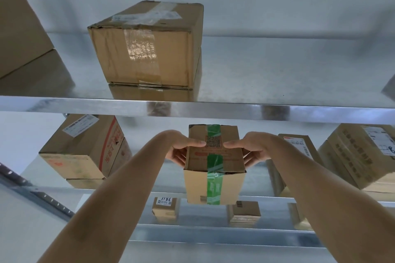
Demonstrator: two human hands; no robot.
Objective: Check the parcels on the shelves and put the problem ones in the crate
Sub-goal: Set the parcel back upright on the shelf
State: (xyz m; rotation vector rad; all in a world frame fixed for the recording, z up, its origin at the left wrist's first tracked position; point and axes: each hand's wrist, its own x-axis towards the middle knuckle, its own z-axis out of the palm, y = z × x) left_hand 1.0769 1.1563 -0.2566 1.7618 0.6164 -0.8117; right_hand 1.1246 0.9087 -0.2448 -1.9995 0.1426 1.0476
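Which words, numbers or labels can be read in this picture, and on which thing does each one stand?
"1186": handwritten on the small box on the lowest shelf.
Too blurred to read:
code patch on the green-taped box held by both hands
red print on the left box
white labels on the right boxes
label on the top box

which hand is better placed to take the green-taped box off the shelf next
Neither alone: the left hand and right hand grip opposite sides of the green-taped box evenly, thumbs on top, fingers down the sides. I would use both. If only one, the right has slightly more wrap, though barely.
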